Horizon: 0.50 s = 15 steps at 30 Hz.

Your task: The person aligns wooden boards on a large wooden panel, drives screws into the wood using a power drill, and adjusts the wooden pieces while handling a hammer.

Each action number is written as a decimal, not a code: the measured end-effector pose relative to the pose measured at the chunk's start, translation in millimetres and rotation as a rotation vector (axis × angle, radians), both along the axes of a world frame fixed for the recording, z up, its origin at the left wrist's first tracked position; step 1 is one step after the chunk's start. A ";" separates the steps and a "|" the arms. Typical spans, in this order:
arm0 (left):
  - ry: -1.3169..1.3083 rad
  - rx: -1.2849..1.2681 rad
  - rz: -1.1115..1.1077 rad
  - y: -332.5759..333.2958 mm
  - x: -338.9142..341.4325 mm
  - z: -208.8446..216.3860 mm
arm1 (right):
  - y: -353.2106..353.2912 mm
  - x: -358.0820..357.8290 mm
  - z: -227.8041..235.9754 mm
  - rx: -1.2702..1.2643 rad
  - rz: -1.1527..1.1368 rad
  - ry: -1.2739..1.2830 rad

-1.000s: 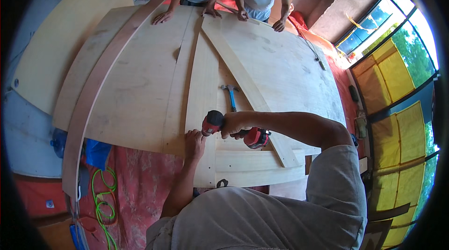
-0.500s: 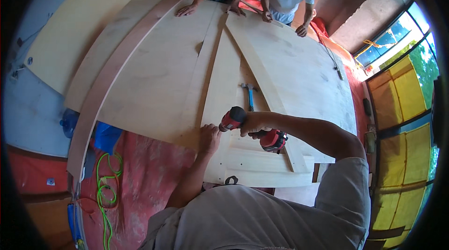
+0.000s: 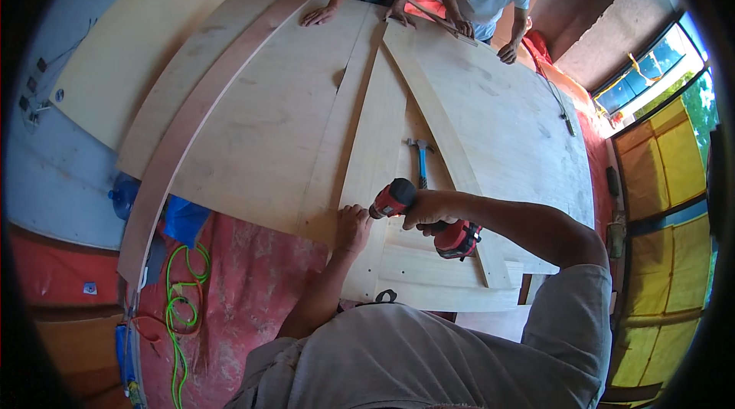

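Evidently, the sheet [image 3: 268, 133] serves as a broad, flat bed, since the framing timbers lie across it. The board [image 3: 374, 133] runs away from the person's body, and the brace [image 3: 435, 106] slants from its far end to the rails [image 3: 440, 263] at the near side, which probably stiffens the frame. At the far edge, a co-worker's hand [image 3: 400, 18] rests by where board and brace meet, perhaps to stop that end shifting.

The drill [image 3: 393, 199] is over the board's near part, held level with its nose pointing left, close to the left hand. The hammer [image 3: 422, 161] lies between board and brace, handy yet out of the way.

The right hand [image 3: 425, 210] has its fingers clamped around the drill's grip, presumably for aim. The left hand [image 3: 353, 227] sits at the board's left edge, likely as a steady; its fingers are bent, but whether they pinch anything I cannot tell.
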<state>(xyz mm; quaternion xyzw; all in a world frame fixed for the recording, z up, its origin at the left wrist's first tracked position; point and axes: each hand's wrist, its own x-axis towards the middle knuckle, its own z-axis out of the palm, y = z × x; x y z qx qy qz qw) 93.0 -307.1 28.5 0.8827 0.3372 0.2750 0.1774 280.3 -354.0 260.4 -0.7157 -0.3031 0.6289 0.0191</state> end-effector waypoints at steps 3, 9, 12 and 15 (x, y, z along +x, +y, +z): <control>0.020 0.011 0.000 -0.5 -0.5 1.5 | -0.5 2.3 2.8 -0.012 -0.007 0.034; 0.008 -0.055 -0.020 -2.1 2.6 5.5 | 3.6 19.8 45.3 0.010 -0.019 0.105; -0.015 -0.068 -0.026 -0.2 2.7 -0.8 | 11.9 51.7 61.2 0.246 0.078 0.045; -0.158 -0.083 -0.024 1.1 0.7 -10.6 | 40.5 81.6 65.5 0.622 0.383 -0.312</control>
